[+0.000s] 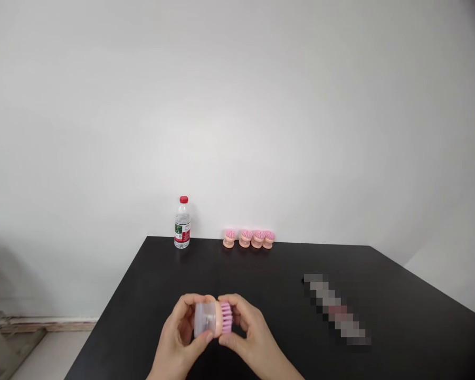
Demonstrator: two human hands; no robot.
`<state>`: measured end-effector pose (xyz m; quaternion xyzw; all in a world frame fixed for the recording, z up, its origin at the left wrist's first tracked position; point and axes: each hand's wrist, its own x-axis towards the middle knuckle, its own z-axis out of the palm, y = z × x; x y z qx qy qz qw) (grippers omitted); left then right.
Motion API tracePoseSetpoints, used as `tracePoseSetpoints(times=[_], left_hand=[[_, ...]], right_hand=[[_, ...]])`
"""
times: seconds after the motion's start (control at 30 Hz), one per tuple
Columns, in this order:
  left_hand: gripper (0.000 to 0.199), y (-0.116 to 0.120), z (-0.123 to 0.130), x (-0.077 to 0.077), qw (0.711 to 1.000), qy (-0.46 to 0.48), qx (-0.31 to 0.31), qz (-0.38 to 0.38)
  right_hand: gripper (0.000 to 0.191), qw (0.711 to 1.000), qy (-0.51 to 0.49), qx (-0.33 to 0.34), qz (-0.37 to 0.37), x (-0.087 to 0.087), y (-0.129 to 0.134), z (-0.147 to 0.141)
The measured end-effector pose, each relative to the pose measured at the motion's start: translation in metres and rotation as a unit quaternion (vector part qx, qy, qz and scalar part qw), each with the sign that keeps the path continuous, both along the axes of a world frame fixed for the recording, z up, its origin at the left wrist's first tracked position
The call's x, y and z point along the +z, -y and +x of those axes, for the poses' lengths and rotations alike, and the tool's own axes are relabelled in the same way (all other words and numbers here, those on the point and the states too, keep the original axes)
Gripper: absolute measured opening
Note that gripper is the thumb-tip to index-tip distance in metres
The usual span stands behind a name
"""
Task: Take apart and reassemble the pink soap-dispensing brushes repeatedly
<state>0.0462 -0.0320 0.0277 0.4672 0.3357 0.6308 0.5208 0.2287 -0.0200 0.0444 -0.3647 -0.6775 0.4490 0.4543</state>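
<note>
Both hands closed on one dish brush (216,320), narrow grip, no gap: left hand (177,338) wraps the clear plastic reservoir (203,320), right hand (250,331) pinches round the peach collar (217,322) and pink bristles (226,325). Brush lies sideways, bristles pointing to the right, above the near part of the black tabletop (229,274). Step in hand looks like working at the seam between reservoir and head, one hand either side of it. Next move calls for each grip staying on its own side, brush kept level. Far table edge, by the white wall (237,105): four more pink-and-peach brushes (248,238) in a row, just right of a red-capped water bottle (182,224). Pixelated patch (336,309) on the table, right side, too blurred to tell
</note>
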Motion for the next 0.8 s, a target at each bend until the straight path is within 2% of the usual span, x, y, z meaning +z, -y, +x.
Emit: tracePoseSetpoints(times=[0.1, 0.2, 0.3, 0.43, 0.5, 0.6, 0.7, 0.8], left_hand=[[0.060, -0.012, -0.019, 0.009, 0.989, 0.080, 0.106, -0.059], [0.062, -0.022, -0.037, 0.016, 0.970, 0.159, 0.147, -0.112], [0.059, -0.024, -0.042, 0.016, 0.965, 0.195, 0.098, -0.148], [0.062, -0.019, -0.030, 0.008, 0.967, 0.174, 0.002, -0.186], [0.055, -0.016, -0.024, 0.004, 0.977, 0.124, -0.004, -0.175], [0.040, -0.013, -0.018, 0.002, 0.993, -0.038, 0.013, -0.112], [0.035, -0.011, -0.015, 0.002, 0.978, -0.202, 0.044, -0.029], [0.035, -0.009, -0.013, 0.002, 0.957, -0.290, 0.028, 0.018]], right_hand=[[0.065, 0.999, 0.036, -0.035, 0.012, -0.005, -0.015, 0.003], [0.063, 0.979, 0.196, -0.049, 0.031, -0.013, -0.033, -0.002], [0.069, 0.946, 0.317, -0.006, 0.062, -0.021, -0.046, -0.015], [0.054, 0.938, 0.337, -0.002, 0.080, -0.024, -0.051, -0.023], [0.046, 0.939, 0.334, -0.016, 0.085, -0.020, -0.048, -0.018], [0.047, 0.945, 0.308, -0.039, 0.106, -0.008, -0.037, -0.004], [0.058, 0.949, 0.284, -0.035, 0.132, 0.003, -0.021, 0.006], [0.064, 0.953, 0.278, -0.006, 0.118, 0.010, -0.006, 0.007]])
